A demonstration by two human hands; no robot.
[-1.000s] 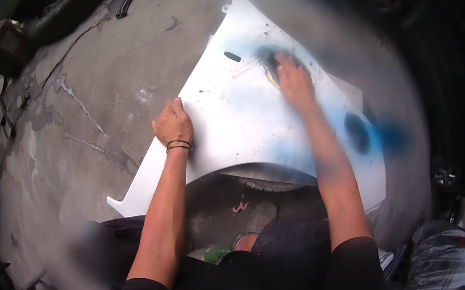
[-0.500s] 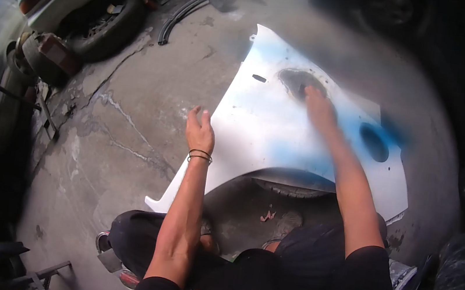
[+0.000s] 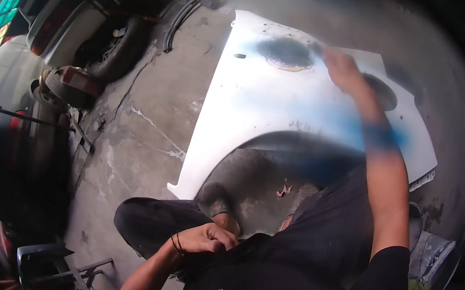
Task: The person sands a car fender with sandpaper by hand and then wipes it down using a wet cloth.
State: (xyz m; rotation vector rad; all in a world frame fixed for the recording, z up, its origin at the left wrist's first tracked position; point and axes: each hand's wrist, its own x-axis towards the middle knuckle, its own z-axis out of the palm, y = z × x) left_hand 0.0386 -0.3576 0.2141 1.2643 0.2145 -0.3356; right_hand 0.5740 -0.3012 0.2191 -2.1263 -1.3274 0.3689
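Note:
A white car fender lies on the floor before me, with blue paint smudges and a dark, worn oval patch near its top. Just right of that patch, my right hand is over the panel, closed and slightly blurred. Something small and dark shows at its fingertips, but I cannot make out what it is. My left hand, with thin dark bands on its wrist, is at my lap. Its fingers are curled in, and nothing shows in them.
Bent dark trim strips lie on the concrete beyond the fender. To the left are a tire, a reddish box and car parts. A metal frame stands at lower left. My foot is inside the wheel arch.
My left hand has dropped from beside the fender's left edge to my lap, its fingers curling. My right hand has moved from over the dark patch to its right side. The view has shifted.

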